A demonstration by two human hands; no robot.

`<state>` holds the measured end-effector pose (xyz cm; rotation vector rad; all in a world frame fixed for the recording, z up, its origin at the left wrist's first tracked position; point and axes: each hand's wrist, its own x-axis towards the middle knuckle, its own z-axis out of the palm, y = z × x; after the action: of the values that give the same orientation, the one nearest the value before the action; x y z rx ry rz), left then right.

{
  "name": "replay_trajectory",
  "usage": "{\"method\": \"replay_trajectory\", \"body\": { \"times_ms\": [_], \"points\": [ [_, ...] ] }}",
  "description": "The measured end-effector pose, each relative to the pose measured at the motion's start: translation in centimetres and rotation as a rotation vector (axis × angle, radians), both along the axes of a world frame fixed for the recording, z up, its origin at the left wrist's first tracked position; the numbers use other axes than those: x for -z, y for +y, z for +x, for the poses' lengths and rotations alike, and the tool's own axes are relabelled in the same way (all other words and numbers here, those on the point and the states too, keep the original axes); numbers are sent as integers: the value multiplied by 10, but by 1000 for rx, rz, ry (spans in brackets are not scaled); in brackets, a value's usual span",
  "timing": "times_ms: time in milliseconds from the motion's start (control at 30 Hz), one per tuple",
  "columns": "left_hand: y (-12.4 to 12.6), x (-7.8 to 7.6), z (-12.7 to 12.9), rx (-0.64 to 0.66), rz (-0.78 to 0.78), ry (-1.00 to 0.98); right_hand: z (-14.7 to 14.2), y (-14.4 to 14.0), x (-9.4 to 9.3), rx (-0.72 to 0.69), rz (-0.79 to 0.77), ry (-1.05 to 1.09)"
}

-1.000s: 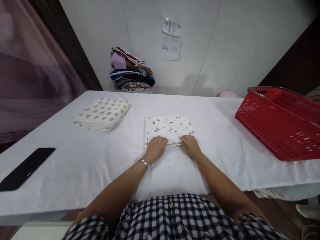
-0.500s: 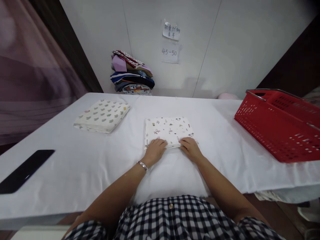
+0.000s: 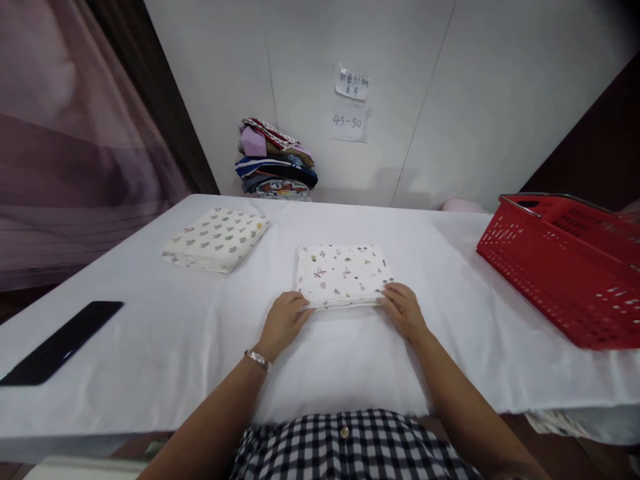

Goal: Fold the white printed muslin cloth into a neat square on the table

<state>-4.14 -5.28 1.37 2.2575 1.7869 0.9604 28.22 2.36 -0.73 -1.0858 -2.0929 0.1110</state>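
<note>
A folded white cloth (image 3: 345,270) with small printed motifs, among them a reddish starfish shape, lies flat in front of me. Its layered folded edge faces me. At the near left corner, my left hand (image 3: 283,321) grips the cloth, fingers on top and thumb along the near edge. My right hand (image 3: 404,309) has closed over the near right corner in much the same way. Further left lies another folded cloth (image 3: 217,239), cream with grey-green printed shapes, apart from both hands.
A white-covered table (image 3: 200,360) carries everything. A black phone-like slab (image 3: 65,340) lies at the left, and a red perforated basket (image 3: 560,267) stands at the right. Behind the far edge rises a stack of folded fabrics (image 3: 277,163) against the wall, below paper signs (image 3: 350,123).
My hands have moved apart along the near edge, from nearer its middle out to the two corners. The whole view has shifted slightly, with the scene lower in the picture.
</note>
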Motion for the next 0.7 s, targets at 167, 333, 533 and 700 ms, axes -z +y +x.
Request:
{"method": "replay_trajectory", "body": {
  "times_ms": [167,333,533,700],
  "points": [
    [7,0,2,-326,-113,-287,-1,9,11,216,-162,233],
    [23,3,8,-432,-269,-255,-3,21,9,382,-407,190],
    [30,-1,17,-459,-336,-185,-6,24,-6,408,-592,18],
    [27,1,9,-435,-353,-265,2,16,-6,364,-687,2]
  ]
}}
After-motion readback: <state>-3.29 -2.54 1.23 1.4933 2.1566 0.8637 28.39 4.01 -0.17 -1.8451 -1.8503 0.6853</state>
